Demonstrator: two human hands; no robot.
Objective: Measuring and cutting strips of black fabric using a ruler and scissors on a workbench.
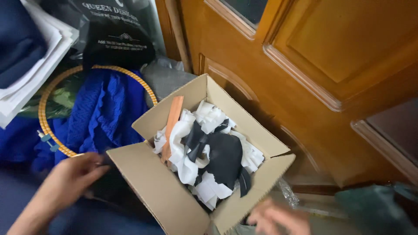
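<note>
An open cardboard box stands tilted in the middle of the head view, filled with white and black fabric scraps and one orange strip. My left hand reaches in from the lower left, fingers apart, its fingertips at the box's left corner flap. My right hand is blurred at the bottom, just beside the box's lower right corner; whether it touches the box I cannot tell. Neither hand visibly holds anything.
A wooden panelled door fills the right side behind the box. Blue cloth and a yellow hoop lie at the left, with a black bag and stacked white sheets above. Dark green fabric sits at the lower right.
</note>
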